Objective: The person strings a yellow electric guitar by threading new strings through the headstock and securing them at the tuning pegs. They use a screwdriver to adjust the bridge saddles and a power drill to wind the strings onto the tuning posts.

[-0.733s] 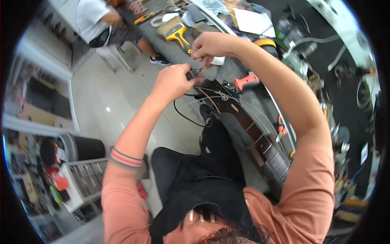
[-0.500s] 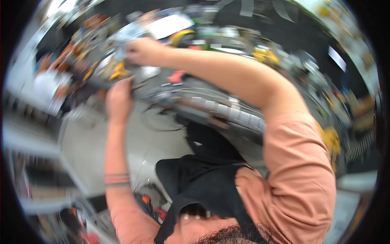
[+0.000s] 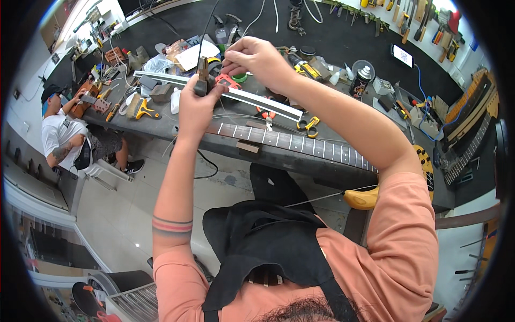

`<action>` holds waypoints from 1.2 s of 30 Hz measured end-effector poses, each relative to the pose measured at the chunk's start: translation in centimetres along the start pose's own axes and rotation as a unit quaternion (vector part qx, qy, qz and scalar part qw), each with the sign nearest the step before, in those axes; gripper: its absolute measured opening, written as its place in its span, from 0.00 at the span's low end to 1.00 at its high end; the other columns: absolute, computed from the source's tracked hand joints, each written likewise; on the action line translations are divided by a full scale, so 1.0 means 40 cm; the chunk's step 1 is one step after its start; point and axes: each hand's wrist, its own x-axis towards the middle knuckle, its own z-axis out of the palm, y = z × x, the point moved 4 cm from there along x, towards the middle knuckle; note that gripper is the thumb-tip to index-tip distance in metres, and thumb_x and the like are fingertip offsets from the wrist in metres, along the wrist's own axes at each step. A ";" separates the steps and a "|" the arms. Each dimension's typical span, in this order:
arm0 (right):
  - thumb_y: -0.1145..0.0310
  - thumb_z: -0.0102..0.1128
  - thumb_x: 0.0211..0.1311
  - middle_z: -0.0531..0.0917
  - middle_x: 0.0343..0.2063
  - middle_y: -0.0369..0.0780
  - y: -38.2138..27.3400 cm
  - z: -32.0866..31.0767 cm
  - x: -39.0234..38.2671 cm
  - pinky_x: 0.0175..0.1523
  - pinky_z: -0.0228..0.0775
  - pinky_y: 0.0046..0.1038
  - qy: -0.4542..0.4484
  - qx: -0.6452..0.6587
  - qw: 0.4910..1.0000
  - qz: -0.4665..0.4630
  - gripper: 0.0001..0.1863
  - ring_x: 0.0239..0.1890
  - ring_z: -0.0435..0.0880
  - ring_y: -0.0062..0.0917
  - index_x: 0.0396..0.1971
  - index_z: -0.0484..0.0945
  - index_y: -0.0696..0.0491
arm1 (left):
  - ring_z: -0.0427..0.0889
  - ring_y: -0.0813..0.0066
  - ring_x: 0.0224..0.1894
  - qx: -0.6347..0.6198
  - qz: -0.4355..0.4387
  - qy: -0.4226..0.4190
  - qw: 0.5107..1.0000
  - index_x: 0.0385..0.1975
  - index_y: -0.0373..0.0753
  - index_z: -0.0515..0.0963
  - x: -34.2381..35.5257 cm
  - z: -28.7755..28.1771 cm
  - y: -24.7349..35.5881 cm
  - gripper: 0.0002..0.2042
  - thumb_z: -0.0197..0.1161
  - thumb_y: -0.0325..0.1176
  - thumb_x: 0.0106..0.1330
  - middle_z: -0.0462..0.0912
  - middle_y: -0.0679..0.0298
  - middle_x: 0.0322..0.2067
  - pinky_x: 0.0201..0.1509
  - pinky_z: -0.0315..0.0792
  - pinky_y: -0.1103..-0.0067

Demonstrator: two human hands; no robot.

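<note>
My left hand (image 3: 197,104) grips a dark, compact object (image 3: 203,79) with a brass-coloured part, held upright above the bench. My right hand (image 3: 252,61) is raised beside it, fingers curled toward the thumb; whatever they hold is too small to make out. Below both hands, a guitar (image 3: 359,197) with a yellow wood body lies along the bench edge; its fretted neck (image 3: 284,139) reaches leftward, with thin strings or wires looping near it. A long white straightedge (image 3: 263,104), a red tool (image 3: 228,80) and yellow scissors (image 3: 307,126) lie behind the neck.
A seated co-worker (image 3: 64,139) handles an instrument at the bench's left end. The dark bench (image 3: 171,129) carries a yellow brush (image 3: 145,110), a spray can (image 3: 362,80) and several small tools. A lit phone (image 3: 402,55) stands at the back; guitar necks (image 3: 469,150) lean at the right.
The view has swung round, bringing more of the bench into sight. My hands are higher in the picture, still close together, with the object in my left hand now upright.
</note>
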 end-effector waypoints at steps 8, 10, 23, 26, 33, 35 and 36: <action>0.61 0.68 0.78 0.88 0.36 0.40 0.031 -0.082 -0.077 0.49 0.82 0.27 0.039 0.009 0.999 -0.014 0.14 0.38 0.88 0.22 0.42 0.83 0.58 | 0.88 0.79 0.39 0.002 0.044 0.030 0.999 0.44 0.34 0.85 0.024 0.051 0.017 0.08 0.76 0.27 0.70 0.90 0.65 0.37 0.44 0.77 0.81; 0.59 0.69 0.77 0.88 0.35 0.39 0.017 -0.098 -0.105 0.47 0.80 0.26 0.053 -0.010 0.998 -0.031 0.15 0.38 0.86 0.22 0.41 0.83 0.58 | 0.87 0.76 0.43 0.074 0.048 0.044 0.995 0.49 0.33 0.85 0.039 0.039 -0.017 0.12 0.76 0.32 0.71 0.89 0.63 0.40 0.48 0.78 0.78; 0.61 0.68 0.76 0.90 0.44 0.43 -0.320 -0.690 -0.879 0.57 0.85 0.30 0.513 -0.182 0.837 0.062 0.19 0.45 0.92 0.26 0.54 0.80 0.61 | 0.85 0.45 0.57 0.319 0.126 0.064 0.937 0.67 0.32 0.77 0.266 -0.210 -0.212 0.28 0.63 0.50 0.80 0.87 0.45 0.57 0.65 0.74 0.61; 0.62 0.64 0.80 0.72 0.27 0.28 -0.371 -0.874 -1.213 0.33 0.65 0.22 0.651 -0.196 0.731 0.058 0.16 0.25 0.70 0.14 0.55 0.80 0.59 | 0.84 0.48 0.57 0.318 0.212 -0.051 0.923 0.66 0.37 0.77 0.184 0.008 -0.095 0.21 0.61 0.43 0.82 0.86 0.49 0.54 0.67 0.73 0.62; 0.64 0.60 0.81 0.77 0.28 0.31 -0.273 -1.057 -1.742 0.32 0.66 0.22 0.611 -0.328 0.565 0.447 0.14 0.26 0.75 0.16 0.56 0.85 0.54 | 0.79 0.62 0.69 0.641 0.281 -0.015 0.715 0.76 0.47 0.70 0.307 0.012 -0.119 0.28 0.54 0.55 0.85 0.82 0.60 0.68 0.79 0.54 0.56; 0.66 0.60 0.79 0.83 0.33 0.34 -0.243 -1.141 -1.830 0.40 0.71 0.23 0.572 -0.448 0.564 0.394 0.14 0.33 0.81 0.20 0.55 0.86 0.55 | 0.80 0.57 0.68 0.562 0.255 -0.068 0.784 0.73 0.42 0.72 0.308 0.073 -0.078 0.24 0.60 0.46 0.83 0.82 0.54 0.65 0.74 0.66 0.59; 0.68 0.60 0.79 0.86 0.35 0.35 -0.213 -1.172 -1.846 0.44 0.74 0.24 0.546 -0.501 0.565 0.364 0.14 0.37 0.84 0.21 0.55 0.87 0.56 | 0.80 0.55 0.67 0.497 0.243 -0.103 0.827 0.71 0.39 0.73 0.299 0.104 -0.052 0.23 0.62 0.42 0.82 0.82 0.52 0.64 0.72 0.70 0.62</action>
